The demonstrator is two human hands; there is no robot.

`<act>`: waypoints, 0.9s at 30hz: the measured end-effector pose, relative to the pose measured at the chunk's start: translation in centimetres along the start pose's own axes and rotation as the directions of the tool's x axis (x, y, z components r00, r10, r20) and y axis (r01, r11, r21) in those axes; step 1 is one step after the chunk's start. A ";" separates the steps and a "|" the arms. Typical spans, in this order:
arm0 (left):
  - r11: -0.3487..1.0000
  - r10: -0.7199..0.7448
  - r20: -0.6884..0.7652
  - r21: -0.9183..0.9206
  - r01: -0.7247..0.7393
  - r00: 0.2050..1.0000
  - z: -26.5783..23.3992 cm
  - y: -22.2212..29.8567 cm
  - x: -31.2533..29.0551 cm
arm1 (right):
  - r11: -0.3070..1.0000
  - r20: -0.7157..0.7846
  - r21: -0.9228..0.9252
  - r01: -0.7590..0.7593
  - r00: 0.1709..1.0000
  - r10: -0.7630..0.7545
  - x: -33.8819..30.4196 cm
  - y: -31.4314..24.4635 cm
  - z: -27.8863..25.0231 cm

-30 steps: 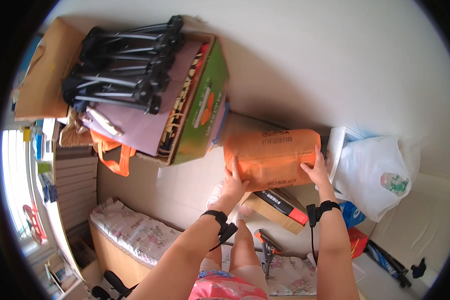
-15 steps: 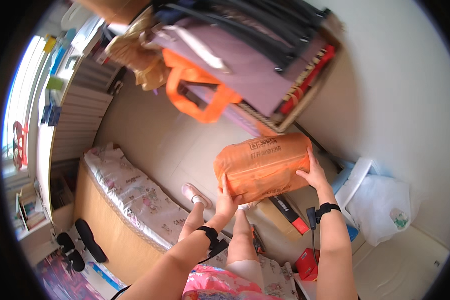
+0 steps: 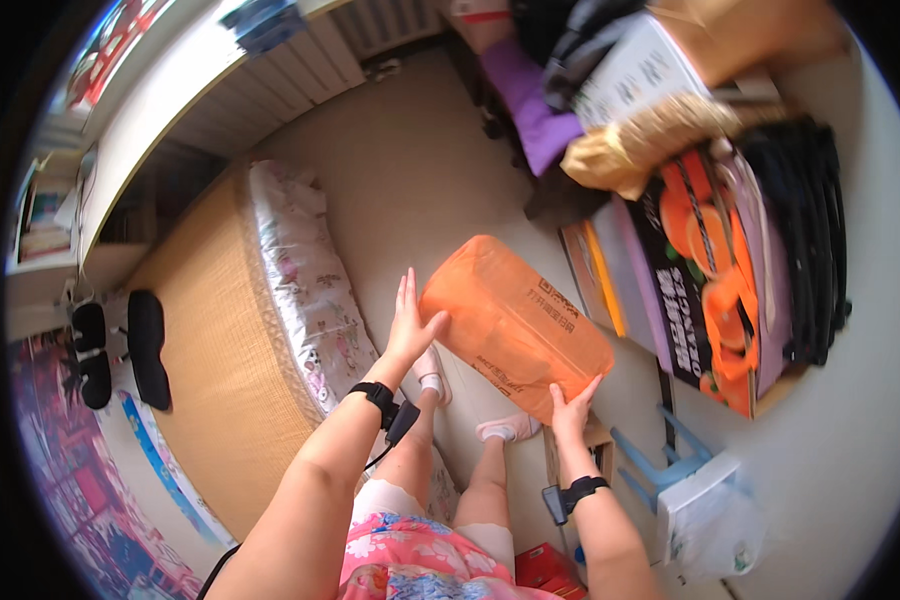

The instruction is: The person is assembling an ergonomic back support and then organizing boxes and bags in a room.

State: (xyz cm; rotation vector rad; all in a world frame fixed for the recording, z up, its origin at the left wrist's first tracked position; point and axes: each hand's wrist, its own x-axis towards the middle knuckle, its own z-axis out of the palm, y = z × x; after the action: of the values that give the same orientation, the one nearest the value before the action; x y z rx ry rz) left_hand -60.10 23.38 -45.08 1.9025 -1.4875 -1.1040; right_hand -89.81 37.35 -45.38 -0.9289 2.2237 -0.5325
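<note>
An orange plastic-wrapped parcel point(image 3: 515, 325), bulky and oblong with dark print, hangs in front of me above the floor, tilted with its right end nearer me. My left hand point(image 3: 410, 325) presses against its left end, thumb on the wrap and the other fingers stretched along the side. At the lower right corner, my right hand point(image 3: 573, 408) grips the parcel with the thumb on top. The right fingers are partly hidden beneath it. Both wrists wear black straps with small boxes.
A bed with a woven mat point(image 3: 220, 350) and a floral cloth edge lies to the left. On the right stands a stack of bags and boxes point(image 3: 710, 270). Nearer are a light blue stool point(image 3: 670, 465) and a white plastic bag point(image 3: 715, 525). A cardboard box sits below the parcel.
My view has swung so that the stack now sits at the right and more of the bed shows. The parcel has tilted, its right end lower, and stays between my hands.
</note>
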 end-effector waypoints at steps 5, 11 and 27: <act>0.998 0.026 -0.155 0.058 -0.017 0.988 -6.3 -3.0 4.0 | 0.993 -0.025 -0.069 -0.093 0.996 0.091 0.2 -9.2 7.9; 0.918 -0.004 -0.337 0.371 0.137 0.942 -19.2 -11.6 3.0 | 0.583 0.290 -0.501 0.639 0.759 -0.583 0.5 -22.7 14.1; 0.432 -0.786 -0.198 0.503 0.749 0.586 -21.8 -18.3 5.8 | 0.318 0.329 -0.533 0.784 0.538 -0.776 22.3 -49.0 29.1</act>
State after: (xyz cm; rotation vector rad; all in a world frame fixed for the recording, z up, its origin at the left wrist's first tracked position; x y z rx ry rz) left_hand -31.40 20.98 -48.75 3.1945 -0.9516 -1.1559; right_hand -58.04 -14.95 -46.53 -2.4488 1.7741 -0.1197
